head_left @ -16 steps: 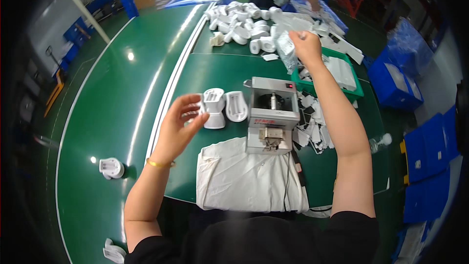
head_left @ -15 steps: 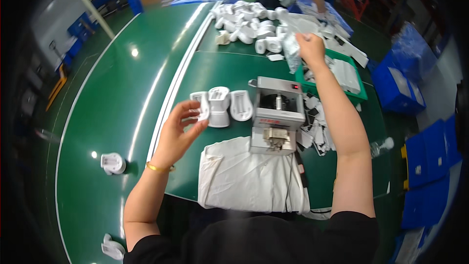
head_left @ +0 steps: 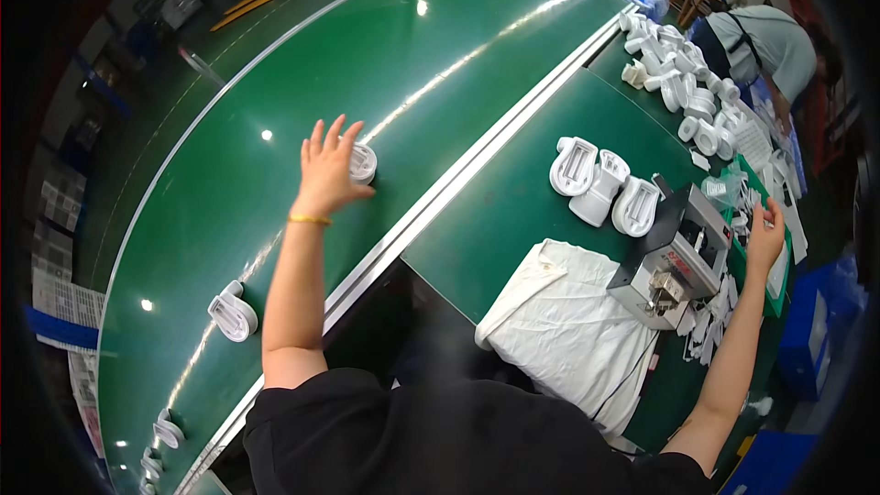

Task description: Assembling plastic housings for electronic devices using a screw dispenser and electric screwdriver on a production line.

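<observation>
The left hand (head_left: 325, 170) is over the green left-hand surface (head_left: 440, 82), fingers spread and thumb extended to the right; it is released. A white housing (head_left: 365, 165) lies on that surface directly at the hand's right side, partly hidden by the fingers (contact between the two cannot be confirmed). A second white part (head_left: 233, 313) lies nearer on the same surface.

The right hand (head_left: 766, 236) is at the green crate (head_left: 777, 291) on the right, fingers bent. Whether it grasps an item cannot be determined. A clear plastic bag (head_left: 722, 189) is located just to its left.

Between the hands, three white housings (head_left: 601, 189) stand close together on the green table (head_left: 477, 247), at the left side of the grey machine (head_left: 674, 261). A white cloth (head_left: 568, 325) lies on the near side. A pile of white parts (head_left: 678, 73) occupies the far right.
</observation>
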`<act>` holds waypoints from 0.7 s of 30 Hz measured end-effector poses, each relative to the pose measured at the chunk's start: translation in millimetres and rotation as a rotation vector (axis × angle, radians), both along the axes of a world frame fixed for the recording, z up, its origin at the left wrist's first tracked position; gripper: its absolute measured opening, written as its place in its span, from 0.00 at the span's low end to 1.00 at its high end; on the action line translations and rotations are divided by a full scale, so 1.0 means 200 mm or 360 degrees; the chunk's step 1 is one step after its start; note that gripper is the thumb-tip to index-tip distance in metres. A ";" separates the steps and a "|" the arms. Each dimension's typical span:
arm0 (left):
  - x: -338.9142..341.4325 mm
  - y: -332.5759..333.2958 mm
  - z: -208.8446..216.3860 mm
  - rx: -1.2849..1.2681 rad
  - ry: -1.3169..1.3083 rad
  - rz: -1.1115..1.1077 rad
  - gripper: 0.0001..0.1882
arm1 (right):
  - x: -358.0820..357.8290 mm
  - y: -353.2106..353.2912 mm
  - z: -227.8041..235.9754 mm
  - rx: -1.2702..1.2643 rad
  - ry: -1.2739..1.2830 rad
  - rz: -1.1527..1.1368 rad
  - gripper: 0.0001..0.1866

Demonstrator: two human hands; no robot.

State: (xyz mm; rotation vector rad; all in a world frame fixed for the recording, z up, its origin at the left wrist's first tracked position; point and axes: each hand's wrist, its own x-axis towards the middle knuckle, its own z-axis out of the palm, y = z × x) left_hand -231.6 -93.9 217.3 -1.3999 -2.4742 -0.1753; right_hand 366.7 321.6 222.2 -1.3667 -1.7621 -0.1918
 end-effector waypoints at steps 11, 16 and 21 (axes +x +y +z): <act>0.37 0.24 0.23 0.0438 -0.0738 -0.0974 0.28 | -0.47 -1.56 0.06 -0.0479 0.0622 0.0791 0.15; 1.26 0.28 0.14 0.0540 -0.1246 -0.1592 0.33 | -0.69 -1.85 -0.18 -0.1016 0.1349 0.1062 0.32; 1.60 0.14 -0.06 0.0328 -0.1358 -0.2003 0.45 | -0.53 -1.99 -0.26 -0.1082 0.1966 0.0930 0.32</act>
